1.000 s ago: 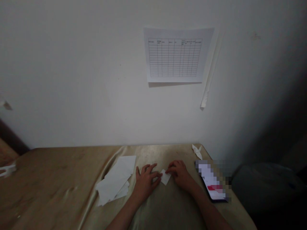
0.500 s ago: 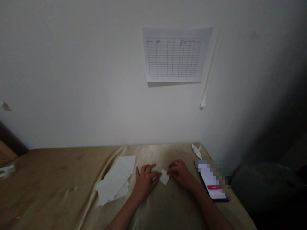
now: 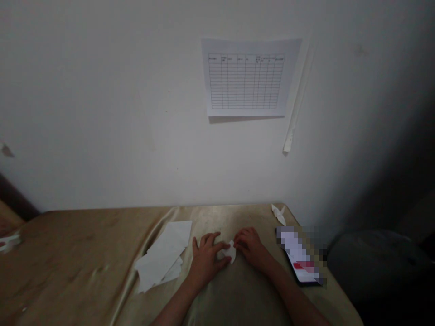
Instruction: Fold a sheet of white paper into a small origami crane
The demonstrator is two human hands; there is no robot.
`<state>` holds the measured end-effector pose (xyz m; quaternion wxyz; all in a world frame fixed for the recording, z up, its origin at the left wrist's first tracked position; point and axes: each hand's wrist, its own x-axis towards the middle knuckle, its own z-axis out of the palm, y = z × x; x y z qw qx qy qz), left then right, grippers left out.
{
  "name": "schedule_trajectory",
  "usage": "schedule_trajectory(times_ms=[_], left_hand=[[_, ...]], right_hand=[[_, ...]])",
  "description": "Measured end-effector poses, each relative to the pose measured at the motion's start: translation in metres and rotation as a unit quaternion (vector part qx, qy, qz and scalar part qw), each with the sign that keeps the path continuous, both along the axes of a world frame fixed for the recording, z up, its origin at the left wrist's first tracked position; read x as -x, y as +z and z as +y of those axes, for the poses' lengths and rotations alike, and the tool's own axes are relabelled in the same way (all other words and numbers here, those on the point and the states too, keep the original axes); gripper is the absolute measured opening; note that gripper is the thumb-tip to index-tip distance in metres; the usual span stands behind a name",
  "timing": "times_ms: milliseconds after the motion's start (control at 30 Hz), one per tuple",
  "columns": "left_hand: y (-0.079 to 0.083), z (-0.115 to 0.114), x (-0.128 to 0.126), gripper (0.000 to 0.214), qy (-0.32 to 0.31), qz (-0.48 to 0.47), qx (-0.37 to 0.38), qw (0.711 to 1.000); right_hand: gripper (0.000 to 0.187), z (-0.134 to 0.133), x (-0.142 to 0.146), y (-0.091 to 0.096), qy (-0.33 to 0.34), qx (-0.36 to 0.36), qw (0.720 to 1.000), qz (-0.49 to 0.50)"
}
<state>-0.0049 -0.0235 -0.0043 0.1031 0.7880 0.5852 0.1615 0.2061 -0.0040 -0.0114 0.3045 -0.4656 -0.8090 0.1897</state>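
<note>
White paper piece [image 3: 228, 251], one, is pinched between your two grips. Your left grip [image 3: 204, 258] closes its fingertips on the left edge and your right grip [image 3: 249, 246] on the right edge, low over the tabletop [image 3: 84, 244], front middle. One loose stack of white sheets [image 3: 165, 253] lies just left; one phone [image 3: 301, 260] lies right. One folded paper scrap [image 3: 278, 213] sits at the far corner, and one gridded sheet [image 3: 246, 77] hangs on the wall.

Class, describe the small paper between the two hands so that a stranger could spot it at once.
On the tan table, look between the sheet stack and the phone. There the left hand and right hand pinch a small paper. Unlike the flat sheets, it is tiny and curled.
</note>
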Motion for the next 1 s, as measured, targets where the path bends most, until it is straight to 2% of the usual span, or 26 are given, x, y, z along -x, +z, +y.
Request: schedule_trajectory(times_ms=[367, 600, 800, 1000], left_hand=[[0.004, -0.003, -0.005, 0.047, 0.008, 0.009, 0.011, 1.0], [0.001, -0.003, -0.003, 0.046, 0.002, 0.006, 0.004, 1.0], [0.005, -0.004, -0.004, 0.034, 0.001, -0.001, 0.006, 1.0], [-0.001, -0.001, -0.005, 0.036, 0.006, 0.004, -0.006, 1.0]], right_hand=[[0.01, 0.0, 0.013, -0.01, -0.049, 0.007, 0.996, -0.074], [0.01, -0.001, 0.019, -0.012, -0.07, -0.005, 0.992, -0.109], [0.01, -0.002, 0.02, -0.013, -0.075, -0.019, 0.991, -0.112], [0.011, -0.003, 0.021, -0.012, -0.075, -0.023, 0.989, -0.123]])
